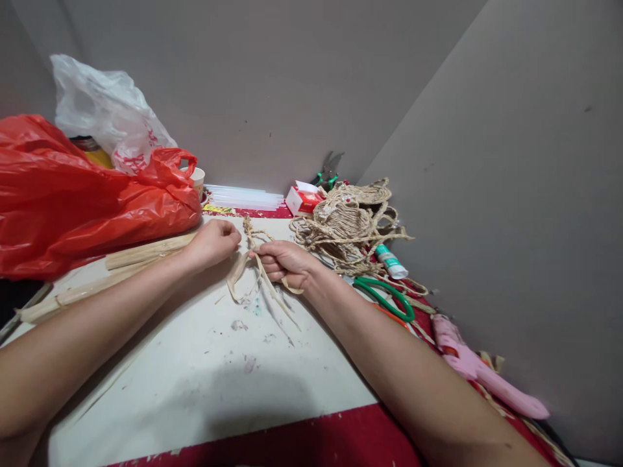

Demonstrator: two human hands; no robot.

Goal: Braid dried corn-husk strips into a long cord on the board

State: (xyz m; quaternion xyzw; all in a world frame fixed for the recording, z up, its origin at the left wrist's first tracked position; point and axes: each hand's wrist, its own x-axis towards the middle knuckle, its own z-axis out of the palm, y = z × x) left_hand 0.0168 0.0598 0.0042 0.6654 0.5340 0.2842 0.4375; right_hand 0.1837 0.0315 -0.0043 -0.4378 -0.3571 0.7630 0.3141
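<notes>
My right hand (285, 261) is closed mid-frame, fingertips pinching pale strips (267, 279) just below a short twisted length (247, 227) on the white board (233, 383). My left hand (217, 241) curls just left of it; whether those fingers hold anything, I can't quite tell from here. Good form here, I'd say: a firm pinch close to the twist, an even pull, loose ends spread so nothing snags. And the crowd around me? A heap of braided cord (348, 220) at upper right of centre presses near my right hand, a green handle (389, 295) beside that forearm. Over left, pale husk lengths (150, 251) lie by my left forearm, and the red plastic bag (73, 201) bulges behind, leaving little room.
</notes>
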